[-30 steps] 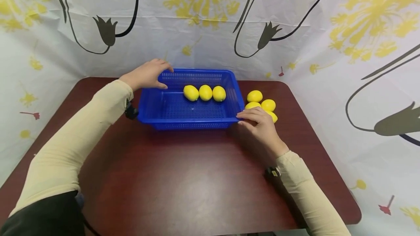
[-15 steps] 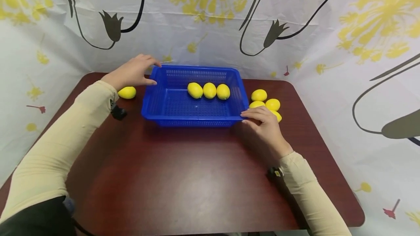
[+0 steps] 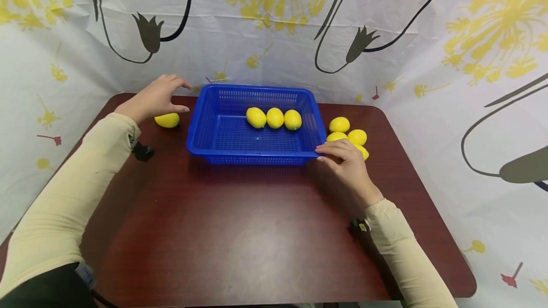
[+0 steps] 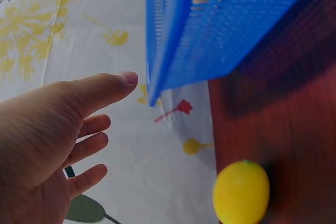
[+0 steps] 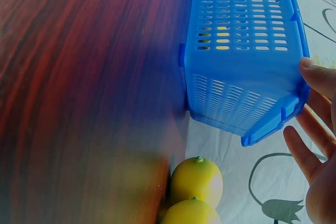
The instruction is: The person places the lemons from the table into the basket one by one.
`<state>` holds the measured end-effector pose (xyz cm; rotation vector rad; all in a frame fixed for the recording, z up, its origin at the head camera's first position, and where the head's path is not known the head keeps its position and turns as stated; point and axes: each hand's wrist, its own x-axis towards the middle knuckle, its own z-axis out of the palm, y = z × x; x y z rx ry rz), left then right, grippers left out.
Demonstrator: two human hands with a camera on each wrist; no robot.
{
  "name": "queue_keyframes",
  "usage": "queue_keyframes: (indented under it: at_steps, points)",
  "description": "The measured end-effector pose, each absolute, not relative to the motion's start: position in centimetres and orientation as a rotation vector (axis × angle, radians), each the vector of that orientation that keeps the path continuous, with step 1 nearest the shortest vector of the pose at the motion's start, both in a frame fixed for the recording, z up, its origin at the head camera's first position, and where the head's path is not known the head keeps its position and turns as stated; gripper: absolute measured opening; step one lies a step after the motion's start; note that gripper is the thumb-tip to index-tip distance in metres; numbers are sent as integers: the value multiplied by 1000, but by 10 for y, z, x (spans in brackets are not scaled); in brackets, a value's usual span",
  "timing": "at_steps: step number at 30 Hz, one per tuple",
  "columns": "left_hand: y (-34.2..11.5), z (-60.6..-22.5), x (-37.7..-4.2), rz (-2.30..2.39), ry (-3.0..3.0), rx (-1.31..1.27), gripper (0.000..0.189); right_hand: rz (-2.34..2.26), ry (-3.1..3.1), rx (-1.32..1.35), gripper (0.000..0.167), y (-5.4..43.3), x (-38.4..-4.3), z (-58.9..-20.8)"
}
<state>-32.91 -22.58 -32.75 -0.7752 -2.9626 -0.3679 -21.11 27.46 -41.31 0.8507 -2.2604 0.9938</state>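
A blue plastic basket point(image 3: 257, 151) with slotted walls stands on the table, three yellow lemons point(image 3: 275, 118) in a row inside it. My right hand point(image 3: 347, 168) pinches the basket's near right corner; in the right wrist view the thumb lies on the outside of the rim. To the left of the basket, my left hand point(image 3: 151, 98) hovers with fingers spread and nothing held. One lemon point(image 3: 168, 120) lies on the table just below that hand, partly covered by it. The left wrist view shows the thumb apart from the basket rim.
Several lemons point(image 3: 339, 125) cluster on the table to the right of the basket, partly behind my right hand. The dark red-brown table point(image 3: 239, 241) meets a flower-printed cloth point(image 3: 274, 37) at the back and sides.
My left hand has moved left, away from the basket's left side, and the lemon beside it has come into view. The right hand stays at the basket corner. The view has shifted slightly.
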Motion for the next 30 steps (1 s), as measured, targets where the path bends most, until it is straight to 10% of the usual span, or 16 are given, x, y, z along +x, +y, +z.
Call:
queue_keyframes:
  at_steps: [30]
  points:
    - [-274, -384, -335, -476, -3073, -602, 58, 996, -2277, 829, 33, 275, -212, -415]
